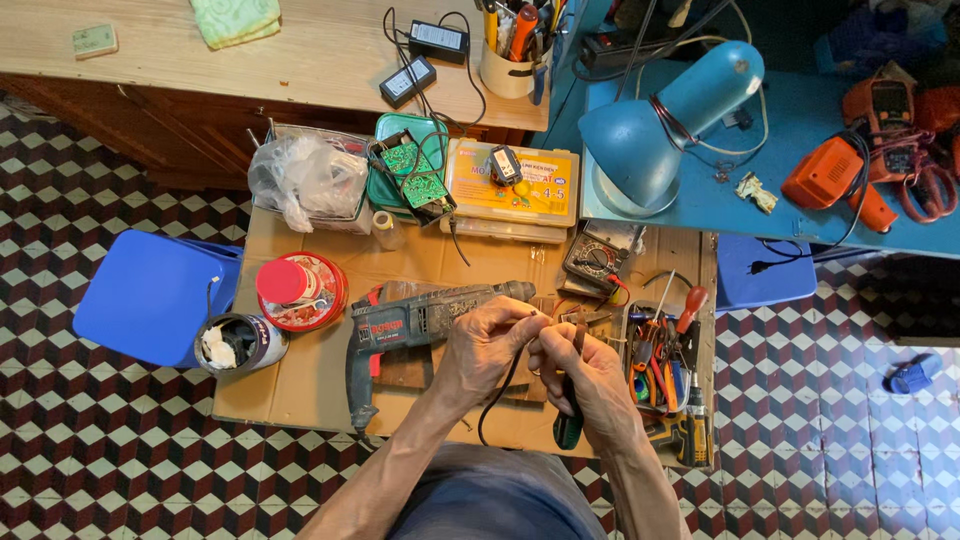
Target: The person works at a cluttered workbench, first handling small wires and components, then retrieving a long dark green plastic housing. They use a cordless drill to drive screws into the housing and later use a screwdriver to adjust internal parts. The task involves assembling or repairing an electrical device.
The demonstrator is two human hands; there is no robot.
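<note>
Head view, left hand (487,345): closed, fingertips pinching a black cable (497,400) that trails down toward the near edge.
Head view, right hand (585,375): curled around a dark-handled tool (570,425), touching the left hand.
Rotary hammer drill (415,325): lies on the cardboard sheet (300,385), just left of both hands.
Red-lidded tin (300,290): left of the drill.
Multimeter (597,262): farther right.
Blue desk lamp (650,130): far right.
</note>
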